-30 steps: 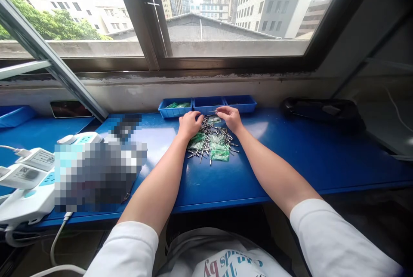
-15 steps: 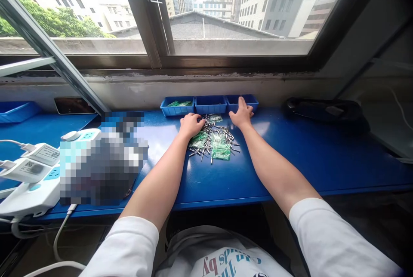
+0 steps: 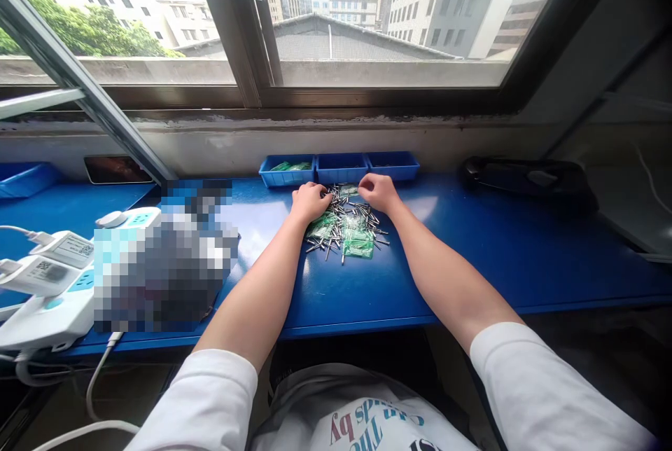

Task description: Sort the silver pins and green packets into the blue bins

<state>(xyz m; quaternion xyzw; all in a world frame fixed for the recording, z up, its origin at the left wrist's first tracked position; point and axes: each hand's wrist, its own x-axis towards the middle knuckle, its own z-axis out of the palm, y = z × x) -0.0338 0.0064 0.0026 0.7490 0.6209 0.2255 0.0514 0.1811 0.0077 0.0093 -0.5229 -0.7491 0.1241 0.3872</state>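
Note:
On the blue table, a loose pile of small metal pins (image 3: 359, 211) lies mixed with clear bags of green pieces (image 3: 358, 244). My left hand (image 3: 311, 202) rests at the pile's upper left edge, its fingers bent down among the pins; what they grip, if anything, is hidden. Above the pile's upper right edge is my right hand (image 3: 380, 192), fingers curled in toward the thumb, and I cannot make out anything in them. Just behind the hands stand three joined blue bins: the left bin (image 3: 288, 178) holds green bags, the middle bin (image 3: 342, 175) and right bin (image 3: 393, 172) show dark interiors.
A white power strip (image 3: 47, 321) with plugs and cables sits at the left, beside a blurred-out object (image 3: 162, 276). A phone (image 3: 110, 169) leans by the wall near another blue tray (image 3: 26, 181). A dark case (image 3: 528, 186) lies at the right, below the window.
My right hand has drawn back from the right bin, moving left and toward me to the pile, and its fingers have curled. My left hand stays at the pile's edge.

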